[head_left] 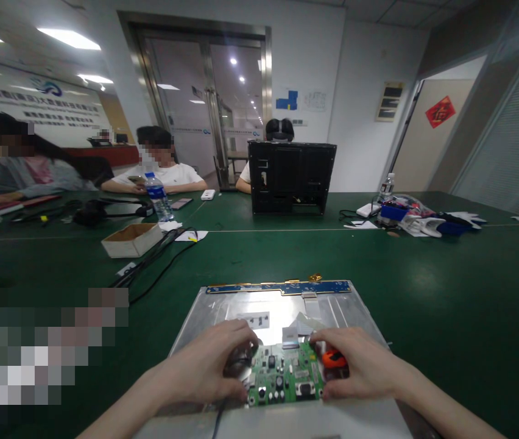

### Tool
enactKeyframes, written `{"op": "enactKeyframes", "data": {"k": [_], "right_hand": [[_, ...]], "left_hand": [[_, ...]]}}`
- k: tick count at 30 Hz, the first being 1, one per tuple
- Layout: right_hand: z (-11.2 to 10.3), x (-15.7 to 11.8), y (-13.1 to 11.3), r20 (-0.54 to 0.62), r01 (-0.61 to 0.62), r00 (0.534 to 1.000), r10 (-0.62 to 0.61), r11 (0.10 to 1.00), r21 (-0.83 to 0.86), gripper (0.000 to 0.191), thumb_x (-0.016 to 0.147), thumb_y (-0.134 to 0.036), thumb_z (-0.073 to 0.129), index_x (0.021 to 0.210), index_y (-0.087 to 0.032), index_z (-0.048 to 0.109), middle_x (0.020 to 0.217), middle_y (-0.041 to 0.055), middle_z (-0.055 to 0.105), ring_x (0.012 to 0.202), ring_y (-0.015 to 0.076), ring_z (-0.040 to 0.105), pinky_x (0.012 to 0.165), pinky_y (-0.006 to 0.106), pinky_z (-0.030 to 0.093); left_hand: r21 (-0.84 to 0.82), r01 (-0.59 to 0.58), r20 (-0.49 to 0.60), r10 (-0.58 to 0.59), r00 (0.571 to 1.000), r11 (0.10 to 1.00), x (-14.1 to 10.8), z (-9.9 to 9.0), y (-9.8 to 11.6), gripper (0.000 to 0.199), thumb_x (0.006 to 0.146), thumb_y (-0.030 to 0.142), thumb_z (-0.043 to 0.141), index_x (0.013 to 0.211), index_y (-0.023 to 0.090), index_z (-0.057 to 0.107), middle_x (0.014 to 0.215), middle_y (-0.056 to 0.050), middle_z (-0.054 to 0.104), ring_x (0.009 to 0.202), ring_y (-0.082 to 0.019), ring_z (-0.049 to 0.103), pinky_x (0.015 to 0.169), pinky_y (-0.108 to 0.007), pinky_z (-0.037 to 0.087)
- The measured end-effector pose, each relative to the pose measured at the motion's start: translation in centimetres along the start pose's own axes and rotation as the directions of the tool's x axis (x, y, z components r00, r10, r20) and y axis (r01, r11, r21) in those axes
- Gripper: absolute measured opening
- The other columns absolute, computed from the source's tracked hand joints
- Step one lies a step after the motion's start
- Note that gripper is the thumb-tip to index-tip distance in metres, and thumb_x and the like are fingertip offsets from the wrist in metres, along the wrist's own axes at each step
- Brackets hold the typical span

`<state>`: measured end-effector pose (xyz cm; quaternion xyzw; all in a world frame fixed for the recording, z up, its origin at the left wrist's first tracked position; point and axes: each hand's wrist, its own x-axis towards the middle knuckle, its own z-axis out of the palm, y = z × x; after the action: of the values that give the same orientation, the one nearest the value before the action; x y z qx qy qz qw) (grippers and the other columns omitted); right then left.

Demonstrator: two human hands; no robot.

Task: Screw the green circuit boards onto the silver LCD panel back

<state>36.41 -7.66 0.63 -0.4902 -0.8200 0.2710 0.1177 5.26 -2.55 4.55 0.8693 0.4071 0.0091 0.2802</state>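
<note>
My feed looked moderately dim, lit by white ceiling panels [70, 39] that burned out at upper left. Small round lights [233, 61] glowed beyond the glass doors [177, 85]. I caught strong glare on the metal plate [278, 306] and a soft sheen on the green tabletop [424, 280]. Coarse pixel blocks [35, 360] hid part of the lower left, fine detail looked soft, and wide-angle distortion stretched the edges.

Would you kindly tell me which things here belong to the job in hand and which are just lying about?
Seemingly in the job:
green board, between left hand and right hand
metal panel beneath it
blue strip at the panel's far edge

Seemingly just lying about:
open box
blue-labelled bottle
cables
</note>
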Motion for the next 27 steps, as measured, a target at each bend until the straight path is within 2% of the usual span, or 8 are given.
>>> {"op": "enactKeyframes", "data": {"k": [13,20,27], "right_hand": [[0.04,0.14,0.1,0.0,0.021,1.0,-0.021,1.0,-0.016,0.071,0.07,-0.044,0.086,0.133,-0.022,0.063,0.115,0.0094,0.074,0.098,0.0317,0.068,0.086,0.041,0.05],[-0.26,-0.03,-0.05,0.022,-0.001,1.0,0.001,1.0,-0.021,0.068,0.072,-0.047,0.084,0.13,-0.021,0.063,0.109,0.0088,0.073,0.093,0.0303,0.067,0.083,0.04,0.048],[-0.28,-0.02,-0.23,0.023,-0.015,1.0,0.015,1.0,-0.02,0.063,0.072,-0.045,0.084,0.126,-0.022,0.062,0.103,0.006,0.073,0.087,0.0273,0.066,0.078,0.037,0.046]], "left_hand": [[0.012,0.001,0.023,-0.001,1.0,1.0,-0.05,0.58,0.06,0.057,0.061,0.045,0.089,0.107,0.022,0.064,0.114,-0.005,0.06,0.102,-0.03,0.056,0.086,-0.038,0.044],[0.027,-0.023,0.023,0.023,0.999,0.999,-0.1,0.48,0.21,0.048,0.065,0.039,0.086,0.106,0.022,0.065,0.117,-0.006,0.06,0.105,-0.031,0.055,0.091,-0.041,0.045],[0.032,-0.015,0.037,0.014,0.999,0.999,-0.11,0.48,0.1,0.05,0.066,0.039,0.086,0.109,0.023,0.067,0.12,-0.005,0.058,0.108,-0.031,0.055,0.095,-0.041,0.045]]}}
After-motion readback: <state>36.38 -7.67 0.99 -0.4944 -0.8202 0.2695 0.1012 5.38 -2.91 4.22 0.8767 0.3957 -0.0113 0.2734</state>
